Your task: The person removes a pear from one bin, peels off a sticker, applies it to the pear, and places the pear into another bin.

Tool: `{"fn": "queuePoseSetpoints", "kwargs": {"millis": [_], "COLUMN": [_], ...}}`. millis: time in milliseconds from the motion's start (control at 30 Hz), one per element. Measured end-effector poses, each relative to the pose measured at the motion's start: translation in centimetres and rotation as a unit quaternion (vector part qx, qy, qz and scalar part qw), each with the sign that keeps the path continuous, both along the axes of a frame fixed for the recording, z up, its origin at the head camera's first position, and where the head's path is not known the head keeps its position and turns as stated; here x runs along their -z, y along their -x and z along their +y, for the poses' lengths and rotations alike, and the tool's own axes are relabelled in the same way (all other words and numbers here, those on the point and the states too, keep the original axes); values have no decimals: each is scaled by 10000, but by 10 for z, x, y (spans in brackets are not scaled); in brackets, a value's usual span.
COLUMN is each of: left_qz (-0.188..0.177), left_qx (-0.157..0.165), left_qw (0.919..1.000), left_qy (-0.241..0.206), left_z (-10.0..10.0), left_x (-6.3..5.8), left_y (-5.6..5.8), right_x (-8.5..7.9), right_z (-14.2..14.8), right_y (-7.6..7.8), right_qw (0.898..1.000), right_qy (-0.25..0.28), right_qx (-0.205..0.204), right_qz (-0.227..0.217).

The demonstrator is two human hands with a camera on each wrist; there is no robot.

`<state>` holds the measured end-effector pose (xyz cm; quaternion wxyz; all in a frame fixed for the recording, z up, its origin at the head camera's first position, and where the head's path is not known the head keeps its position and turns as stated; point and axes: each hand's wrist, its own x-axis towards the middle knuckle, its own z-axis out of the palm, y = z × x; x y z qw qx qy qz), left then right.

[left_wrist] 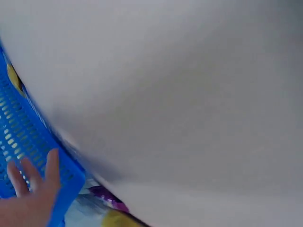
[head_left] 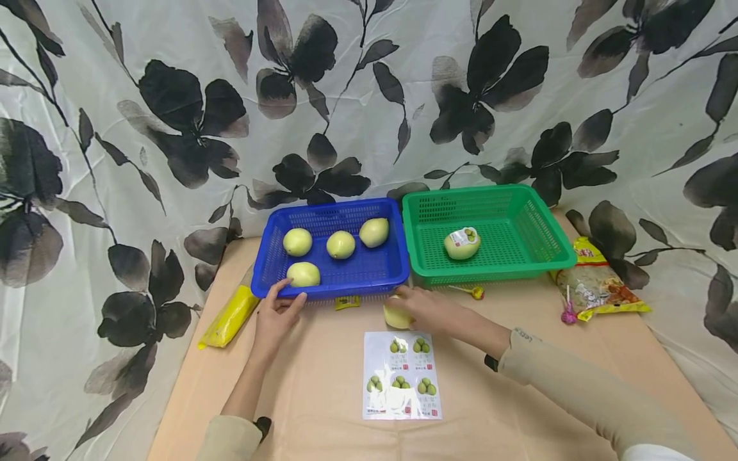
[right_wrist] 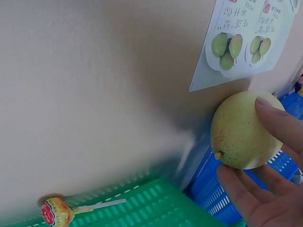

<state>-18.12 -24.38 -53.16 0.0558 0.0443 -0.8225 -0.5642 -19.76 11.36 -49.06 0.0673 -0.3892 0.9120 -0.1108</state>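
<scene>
While the right hand (head_left: 425,310), just beyond the sticker sheet (head_left: 402,378), grasps a pear (head_left: 396,316), the left hand (head_left: 278,315), fingers relaxed, touches the blue basket (head_left: 369,289); a loosened right grip could let the pear roll away.

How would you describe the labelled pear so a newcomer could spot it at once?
On the table, right of the blue basket, sits the green basket. The pear lies alone inside it. A white label on its upper side sets it apart from the bare pears in the blue basket.
</scene>
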Motion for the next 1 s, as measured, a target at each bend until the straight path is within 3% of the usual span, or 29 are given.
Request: {"fn": "queuePoseSetpoints", "kwargs": {"millis": [67, 133, 233, 333, 400, 500, 600, 667, 800, 1000], "left_qz": [355, 680, 916, 720, 377, -135, -438, -463, -406, -295], "left_qx": [-82, -184, -33, 631, 1315, 2291, 2898, 2998, 2829, 2679], "left_qw": [9969, 9881, 9805, 9825, 9805, 9639, 9459, 9410, 9386, 9342], "left_qy": [699, 1369, 1739, 1596, 1410, 1351, 1392, 1502, 1933, 2337], "left_z": [4, 9, 19, 34, 45, 62, 76, 83, 93, 101], "left_x": [0, 1, 0, -5, -10, -11, -5, 3, 15, 17], "left_y": [-3, -8, -16, -21, -22, -18, -12, -8, -5, -8], "right_x": [0, 0, 0, 1, 1, 2, 2, 2, 3, 1], "right_z": [0, 1, 0, 1, 1, 1, 1, 1, 0, 1], "right_y": [-1, -2, -3, -3, -3, -2, -2, -2, -4, -5], "right_qw": [10000, 10000, 9999, 9998, 9998, 9998, 9998, 9998, 9996, 9994], "right_qy": [-3, 5, 13, 26, 23, 38, 45, 47, 5, 53], "right_qx": [-8, -27, -57, -50, -42, -9, 6, -3, -64, -79], "right_qz": [33, 69, 144, 193, 208, 200, 197, 179, 267, 319]}}
